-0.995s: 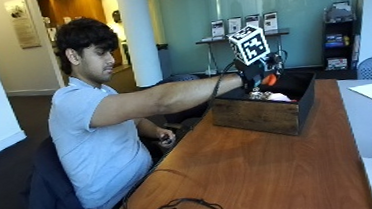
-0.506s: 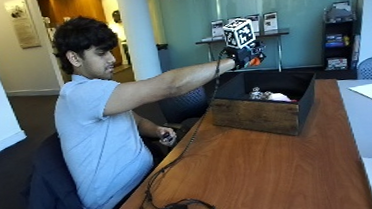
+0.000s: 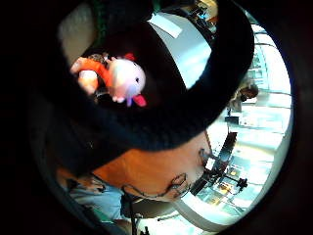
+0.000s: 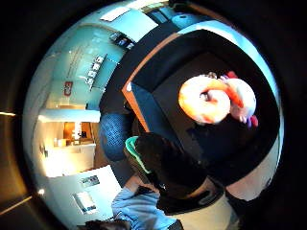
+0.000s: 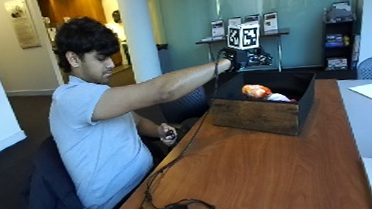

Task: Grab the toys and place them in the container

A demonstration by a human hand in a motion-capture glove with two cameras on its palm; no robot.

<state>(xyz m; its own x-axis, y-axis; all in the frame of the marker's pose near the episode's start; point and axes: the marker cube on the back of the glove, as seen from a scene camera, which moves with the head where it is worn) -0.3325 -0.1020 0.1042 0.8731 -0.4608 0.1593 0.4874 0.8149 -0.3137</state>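
- While the person sits at the wooden table [image 5: 265, 173], the gloved right hand [image 5: 241, 57] hangs above the container [image 5: 260, 113], apart from it, at its far left corner.
- Its fingers look loosely curled and empty; nothing is held.
- Inside the container lie two toys, touching: an orange ring-shaped plush [image 4: 204, 99] and a white plush with pink bits [image 3: 126, 78].
- Near the container's left wall, lower down, the bare hand [image 5: 168, 134] holds a small dark object.
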